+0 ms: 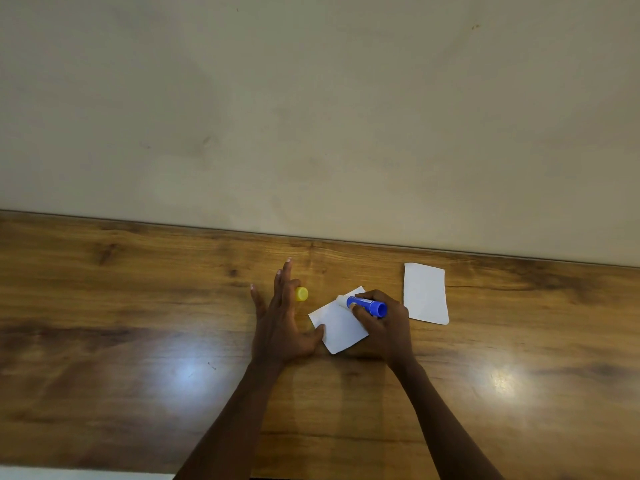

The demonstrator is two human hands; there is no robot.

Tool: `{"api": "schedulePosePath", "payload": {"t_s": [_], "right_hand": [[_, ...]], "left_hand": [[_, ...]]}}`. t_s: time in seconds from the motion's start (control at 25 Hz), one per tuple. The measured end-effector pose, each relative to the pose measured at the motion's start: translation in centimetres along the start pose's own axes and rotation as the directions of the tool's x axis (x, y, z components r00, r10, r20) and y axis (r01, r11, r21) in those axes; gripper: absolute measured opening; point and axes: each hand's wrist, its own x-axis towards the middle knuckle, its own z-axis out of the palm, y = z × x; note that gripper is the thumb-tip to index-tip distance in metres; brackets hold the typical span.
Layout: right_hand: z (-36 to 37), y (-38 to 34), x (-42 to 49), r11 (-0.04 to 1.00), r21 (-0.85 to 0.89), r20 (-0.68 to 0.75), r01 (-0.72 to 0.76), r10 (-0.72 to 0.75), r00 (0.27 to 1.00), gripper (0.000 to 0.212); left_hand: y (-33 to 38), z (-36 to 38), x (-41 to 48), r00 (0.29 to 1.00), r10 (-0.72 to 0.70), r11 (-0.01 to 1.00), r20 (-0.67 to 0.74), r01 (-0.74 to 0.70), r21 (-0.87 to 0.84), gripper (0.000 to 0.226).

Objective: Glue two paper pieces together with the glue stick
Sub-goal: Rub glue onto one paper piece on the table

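A small white paper piece [337, 327] lies tilted on the wooden table [138, 306]. My right hand [384, 327] grips a blue glue stick [367, 304], its white tip pressed on the paper's upper corner. My left hand [280, 323] rests flat with fingers spread, its thumb holding down the paper's left edge. The stick's yellow cap [302, 294] lies on the table just beyond my left fingers. A second white paper piece [425, 294] lies to the right, apart from both hands.
A plain beige wall [311, 116] rises directly behind the table's far edge. Glossy light reflections show on the wood at the near left and near right.
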Motion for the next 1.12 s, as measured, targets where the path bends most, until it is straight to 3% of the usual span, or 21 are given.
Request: {"api": "schedulePosePath", "payload": {"t_s": [0.48,0.68,0.88,1.0,1.12], "right_hand": [[-1.5,1.1,1.2,0.998,-0.008,-0.15,-0.056,0.054,0.987,0.022],[-2.2,0.7,0.3,0.945,0.322,-0.305,-0.061,0.165,0.938,0.03],[-2.1,0.6,-0.1,0.907,0.417,-0.251,-0.051,0.169,0.953,0.03],[-2.1,0.4,-0.3,0.872,0.488,-0.208,-0.045,0.167,0.964,0.02],[-2.8,0.4,-0.3,0.866,0.496,-0.196,-0.064,0.183,0.963,0.023]], "left_hand": [[0.0,0.1,-0.1,1.0,-0.002,1.0,-0.009,0.003,0.007,0.105],[-0.3,0.2,-0.2,1.0,0.007,1.0,-0.013,-0.007,0.014,0.109],[-0.3,0.3,-0.1,1.0,-0.01,0.999,0.006,0.01,0.035,0.107],[-0.2,0.2,0.0,0.999,-0.046,0.999,0.019,0.046,0.012,0.104],[-0.3,0.1,0.3,0.991,-0.095,0.995,0.092,0.098,-0.032,0.104]]}}
